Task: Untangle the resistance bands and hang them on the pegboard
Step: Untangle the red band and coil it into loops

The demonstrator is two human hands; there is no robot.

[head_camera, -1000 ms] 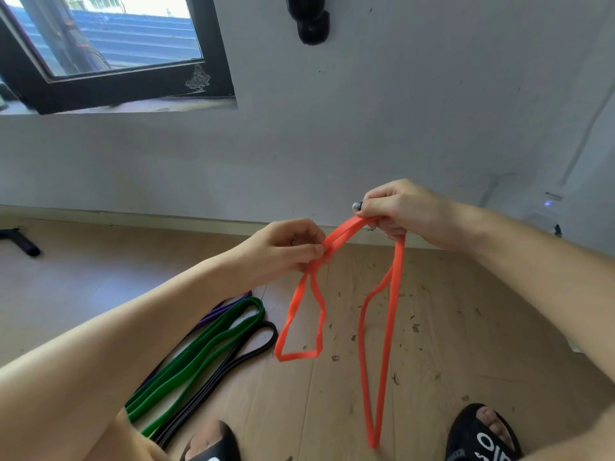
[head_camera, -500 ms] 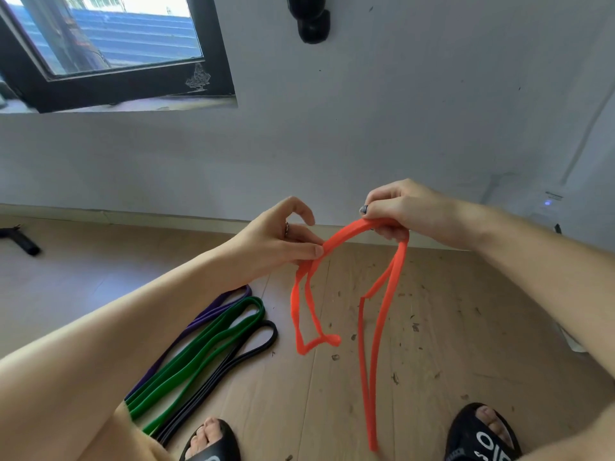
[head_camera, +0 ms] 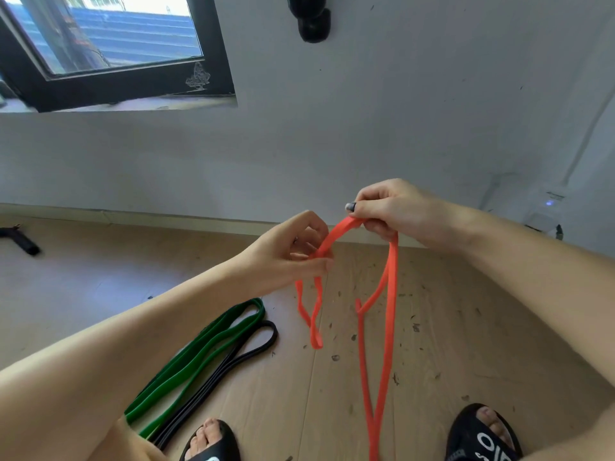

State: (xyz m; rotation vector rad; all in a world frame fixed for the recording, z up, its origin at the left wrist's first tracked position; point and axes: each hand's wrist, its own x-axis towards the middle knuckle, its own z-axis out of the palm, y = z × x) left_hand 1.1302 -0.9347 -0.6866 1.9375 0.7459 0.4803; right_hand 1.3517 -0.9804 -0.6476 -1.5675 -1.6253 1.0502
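An orange resistance band hangs in front of me, held up by both hands. My right hand grips its top bend with curled fingers, and two long strands drop from there toward the floor. My left hand pinches the band a little lower left, where a short twisted loop dangles. On the wooden floor at lower left lie a green band and a black band side by side, partly hidden by my left forearm. No pegboard is in view.
A grey wall faces me, with a black-framed window at upper left and a black fitting high on it. My feet in black sandals stand on the littered floor. A dark object lies at far left.
The short loop under my left hand has narrowed and twisted, and its bottom has risen. My left hand's fingers opened a little and shifted their pinch. My right hand stayed in place.
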